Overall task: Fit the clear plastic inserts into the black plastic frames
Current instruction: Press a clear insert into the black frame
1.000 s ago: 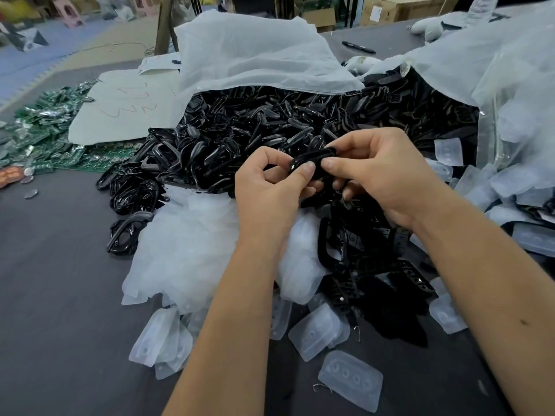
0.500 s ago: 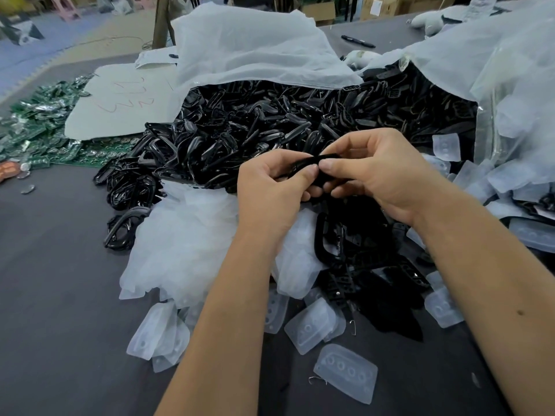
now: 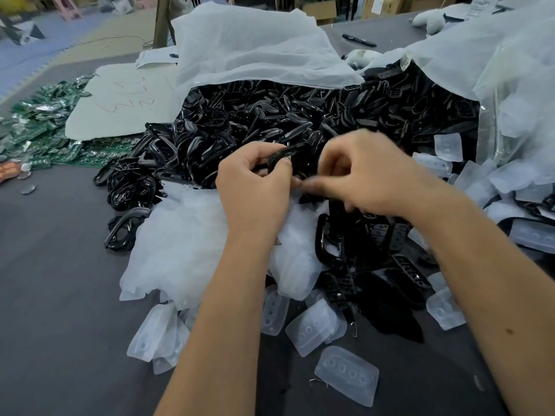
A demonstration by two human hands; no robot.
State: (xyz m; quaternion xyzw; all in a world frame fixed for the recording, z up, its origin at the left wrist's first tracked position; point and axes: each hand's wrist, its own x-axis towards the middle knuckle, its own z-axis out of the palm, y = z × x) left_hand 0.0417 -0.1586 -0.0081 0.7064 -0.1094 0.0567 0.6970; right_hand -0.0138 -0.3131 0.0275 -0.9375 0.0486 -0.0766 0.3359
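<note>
mostly grey table | left hand, right hand both gripping black frame | cartons behind

dark grey table — heaped black frames, clear inserts, green circuit boards

We count two hands, left hand and right hand, one black pen, one paper sheet, and black frames, clear inserts and green circuit boards too many to count
</note>
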